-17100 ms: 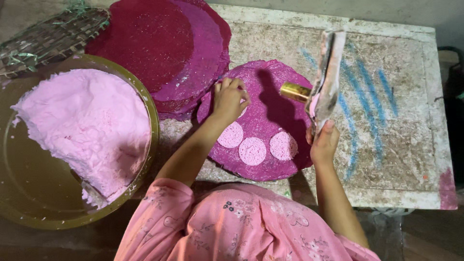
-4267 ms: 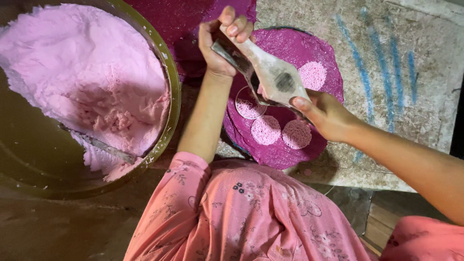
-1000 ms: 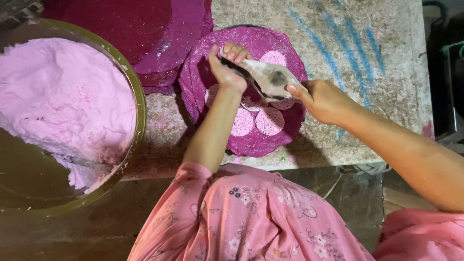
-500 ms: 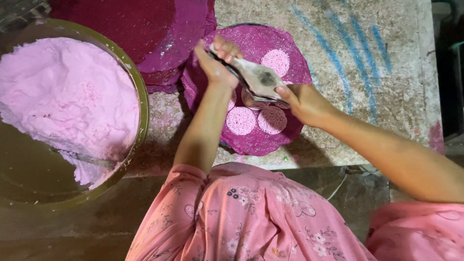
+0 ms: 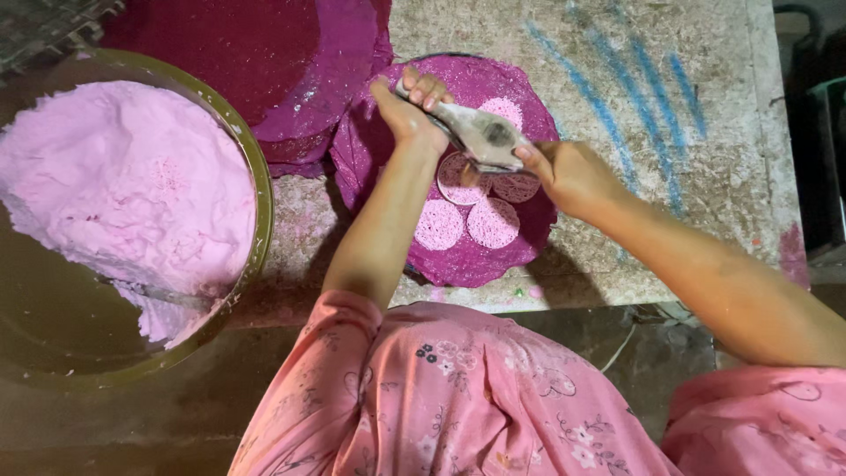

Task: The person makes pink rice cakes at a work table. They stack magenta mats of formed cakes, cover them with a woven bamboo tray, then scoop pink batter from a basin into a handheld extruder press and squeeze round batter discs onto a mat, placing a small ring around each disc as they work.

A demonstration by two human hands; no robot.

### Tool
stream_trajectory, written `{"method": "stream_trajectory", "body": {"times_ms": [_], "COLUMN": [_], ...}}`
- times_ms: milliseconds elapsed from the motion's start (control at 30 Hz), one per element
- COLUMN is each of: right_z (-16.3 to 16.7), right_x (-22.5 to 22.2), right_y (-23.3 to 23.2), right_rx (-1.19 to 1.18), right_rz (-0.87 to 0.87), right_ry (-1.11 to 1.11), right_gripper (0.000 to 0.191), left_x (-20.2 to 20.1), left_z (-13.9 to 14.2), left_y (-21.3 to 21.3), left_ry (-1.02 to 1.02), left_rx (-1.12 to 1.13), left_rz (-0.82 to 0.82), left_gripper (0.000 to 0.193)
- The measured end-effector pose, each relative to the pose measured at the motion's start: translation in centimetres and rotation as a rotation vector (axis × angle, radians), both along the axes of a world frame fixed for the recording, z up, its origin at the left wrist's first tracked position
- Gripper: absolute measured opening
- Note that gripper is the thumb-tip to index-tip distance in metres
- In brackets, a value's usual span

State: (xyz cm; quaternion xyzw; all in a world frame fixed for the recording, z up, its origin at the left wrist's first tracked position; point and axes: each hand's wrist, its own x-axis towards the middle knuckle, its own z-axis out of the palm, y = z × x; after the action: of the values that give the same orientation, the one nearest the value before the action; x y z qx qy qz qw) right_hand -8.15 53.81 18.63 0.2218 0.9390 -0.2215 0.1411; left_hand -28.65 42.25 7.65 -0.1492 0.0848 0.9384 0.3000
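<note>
Both hands, left hand and right hand, clamp the metal press over the magenta mat; best squeeze evenly, pink discs at six o'clock.

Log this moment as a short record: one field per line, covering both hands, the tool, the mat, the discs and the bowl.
left hand: grips one end of the scraper
right hand: grips the other end
scraper: grey, flat, held over the mat
mat: round, magenta, on the slab
discs: pale pink rounds on the mat, at least four, one partly under the scraper
bowl: large, brass-coloured, left of the mat
powder: pink heap in the bowl
slab: rough, with blue streaks
</note>
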Motion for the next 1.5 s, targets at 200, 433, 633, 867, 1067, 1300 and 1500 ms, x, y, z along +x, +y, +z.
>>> {"method": "stream_trajectory", "body": {"times_ms": [200, 433, 633, 867, 1067, 1300, 1500], "right_z": [-3.2, -3.9, -4.4, -8.4, -9.7, -9.9, -9.6], "right_x": [-0.3, 5.1, 9.6, 13.1, 14.7, 15.4, 15.2], "right_y": [-0.3, -1.4, -2.2, -2.1, -2.0, -2.1, -2.1], "right_rx": [-0.054, -0.397, -0.595, -0.597, -0.615, -0.601, -0.607], "right_rz": [0.009, -0.062, -0.297, -0.462, -0.47, -0.528, -0.563], "right_ry": [0.292, 0.731, 0.939, 1.004, 1.043, 1.042, 1.05], "right_gripper": [0.065, 0.073, 0.08, 0.08, 0.079, 0.078, 0.077], "left_x": [-1.2, 2.6, 9.3, 9.4, 9.6, 6.6, 5.9], "left_z": [1.9, 1.6, -0.3, 0.9, -0.1, -1.1, -1.1], "left_y": [-1.6, -7.4, -8.6, -8.1, -7.2, -7.6, -8.4], "left_ry": [0.256, 1.124, 2.103, 2.25, 2.202, 1.734, 1.944], "left_rx": [0.1, -0.982, -1.498, -1.342, -1.354, -1.376, -1.536], "left_rz": [-0.06, -0.39, -0.387, -0.322, -0.391, -0.533, -0.243], "left_gripper": [0.048, 0.046, 0.02, 0.031, 0.011, 0.01, 0.006]}}
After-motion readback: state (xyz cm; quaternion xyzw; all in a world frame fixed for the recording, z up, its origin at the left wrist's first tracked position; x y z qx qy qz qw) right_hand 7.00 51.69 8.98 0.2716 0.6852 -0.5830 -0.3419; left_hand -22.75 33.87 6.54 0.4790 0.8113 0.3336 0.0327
